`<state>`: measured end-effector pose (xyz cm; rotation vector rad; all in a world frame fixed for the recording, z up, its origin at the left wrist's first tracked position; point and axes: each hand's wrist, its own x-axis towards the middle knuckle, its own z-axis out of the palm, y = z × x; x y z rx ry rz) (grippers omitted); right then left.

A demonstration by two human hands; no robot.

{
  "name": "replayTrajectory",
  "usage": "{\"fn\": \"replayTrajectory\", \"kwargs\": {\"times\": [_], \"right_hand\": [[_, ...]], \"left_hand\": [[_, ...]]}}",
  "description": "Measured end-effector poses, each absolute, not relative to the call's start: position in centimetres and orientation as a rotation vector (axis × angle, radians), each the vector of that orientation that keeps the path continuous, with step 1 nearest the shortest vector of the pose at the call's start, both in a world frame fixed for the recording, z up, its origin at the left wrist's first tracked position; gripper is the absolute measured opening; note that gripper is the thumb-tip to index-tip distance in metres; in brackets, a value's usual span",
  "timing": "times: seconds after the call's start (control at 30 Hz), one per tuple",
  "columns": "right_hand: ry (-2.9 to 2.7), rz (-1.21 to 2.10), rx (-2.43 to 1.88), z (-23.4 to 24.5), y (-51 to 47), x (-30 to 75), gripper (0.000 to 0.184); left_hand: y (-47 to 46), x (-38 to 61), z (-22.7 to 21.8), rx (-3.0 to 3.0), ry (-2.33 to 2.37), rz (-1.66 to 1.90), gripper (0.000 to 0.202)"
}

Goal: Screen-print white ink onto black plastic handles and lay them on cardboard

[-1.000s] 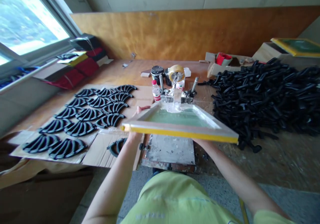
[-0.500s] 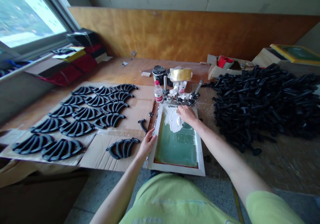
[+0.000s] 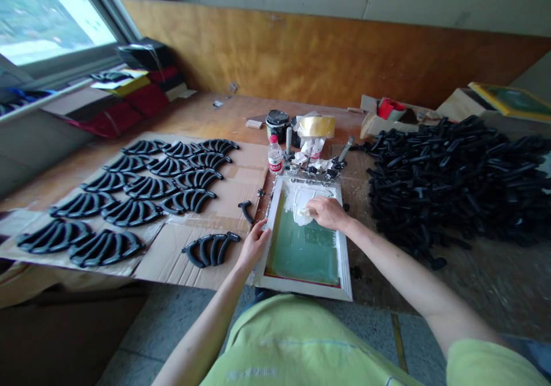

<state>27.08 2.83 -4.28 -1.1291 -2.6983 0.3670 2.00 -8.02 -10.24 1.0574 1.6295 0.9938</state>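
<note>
— Where is the screen frame found?
— Flat at the worktop edge. Its left rail is pressed by the open left hand; a scraper is gripped by the right hand, in white ink.
— What is risked?
— If pressure is eased, the frame may be dragged and the ink smeared.

Screen frame: white-painted rim, green mesh, thin red line along the near edge. White ink is smeared on the mesh under and beyond the right hand.

Right of that hand: heap of plastic handles, uniformly black.

Left of the left hand: rows of curved ribbed parts, black, on plain brown cardboard.

Beyond the right hand: yellow tape roll, black jar, small bottle with red cap and red label.

Shirt: lime green.
</note>
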Motion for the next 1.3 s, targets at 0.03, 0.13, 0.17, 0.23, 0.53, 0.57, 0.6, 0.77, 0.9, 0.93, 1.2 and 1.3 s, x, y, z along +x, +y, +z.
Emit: {"fn": "replayTrajectory", "kwargs": {"times": [0.03, 0.13, 0.17, 0.23, 0.53, 0.57, 0.6, 0.77, 0.9, 0.93, 1.2, 1.3], "right_hand": [[-2.657, 0.327, -1.160, -4.6, 2.7, 26.9, 0.019], [-2.658, 0.267, -1.082, -5.7, 1.5, 26.9, 0.028], [-2.681, 0.277, -1.033, -5.9, 1.2, 27.1, 0.029], [-2.686, 0.322, -1.009, -5.7, 1.2, 27.4, 0.025], [-2.292, 0.242, -1.498, -0.9, 10.6, 27.5, 0.055], [-2.222, 0.231, -1.498, -0.8, 11.1, 28.7, 0.052], [-2.133, 0.224, -1.502, -1.0, 11.4, 30.1, 0.048], [-1.737, 0.362, -1.785, -5.7, 9.3, 36.2, 0.026], [-1.968, 0.567, -1.679, -10.1, 5.1, 34.4, 0.023], [-2.077, 0.576, -1.598, -10.6, 4.1, 33.4, 0.025], [-2.277, 0.498, -1.348, -6.8, -0.6, 27.0, 0.013], [-2.350, 0.431, -1.112, -5.4, -4.2, 21.5, 0.018]], "left_hand": [[-8.0, 2.0, -10.1, 1.048, 1.626, 1.006, 0.055], [-8.1, 2.1, -9.9, 1.018, 1.617, 1.042, 0.056], [-8.1, 2.1, -9.8, 1.006, 1.613, 1.047, 0.056], [-8.2, 2.2, -9.4, 0.975, 1.599, 1.049, 0.057], [-7.7, 1.8, -2.1, 0.834, 1.433, 1.031, 0.065], [-7.4, 1.9, -0.9, 0.835, 1.432, 1.042, 0.063], [-6.9, 1.9, 0.1, 0.839, 1.424, 1.060, 0.062], [-3.0, 3.2, 3.8, 0.934, 1.278, 1.393, 0.053], [-0.4, 4.2, 4.7, 0.930, 1.201, 1.437, 0.045], [-0.3, 4.3, 4.5, 0.909, 1.213, 1.451, 0.046], [-7.9, 5.3, -2.6, 0.732, 1.296, 0.893, 0.063], [-10.8, 5.4, -4.7, 0.523, 1.305, 0.973, 0.064]]}}
